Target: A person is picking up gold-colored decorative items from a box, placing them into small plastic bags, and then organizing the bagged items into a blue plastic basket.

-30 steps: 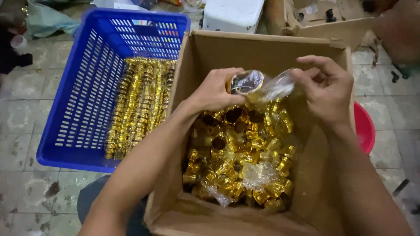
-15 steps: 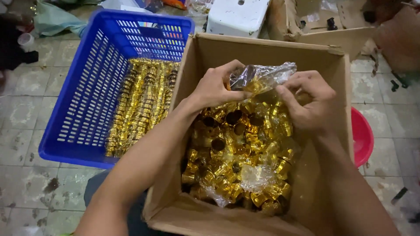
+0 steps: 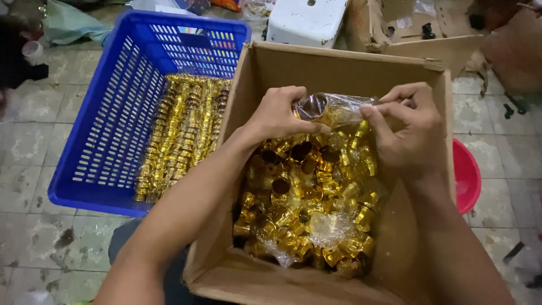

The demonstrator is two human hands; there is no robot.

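I am viewing from the head camera, looking down into an open cardboard box [image 3: 339, 62] on a tiled floor [image 3: 34, 169].

Nearest to me, both forearms reach forward over the near flap of the box. Below them the box holds a deep heap of gold caps [image 3: 305, 209], many wrapped in clear film, with loose scraps of film near the front.

Farther in, both hands meet above the back of the heap. The left hand [image 3: 279, 116] is clenched on one end of a clear plastic sleeve [image 3: 333, 107], thumb beneath and fingers curled over the top. The right hand [image 3: 406, 127] pinches the other end of the sleeve between thumb and forefinger, the remaining fingers loosely bent. The sleeve runs roughly level between the two grips, just above the heap and near the back wall of the box. It holds gold caps in a row; a dark round end shows just beside the left fingers.

To the left of the box stands a blue crate [image 3: 113, 113] with slotted walls, touching the box at its near corner. Rows of gold caps [image 3: 180, 130] lie along its floor. To the right, a red bowl [image 3: 468, 175] shows partly behind the box wall.

Beyond the box are a white container [image 3: 305, 22] and another cardboard box [image 3: 418, 34].
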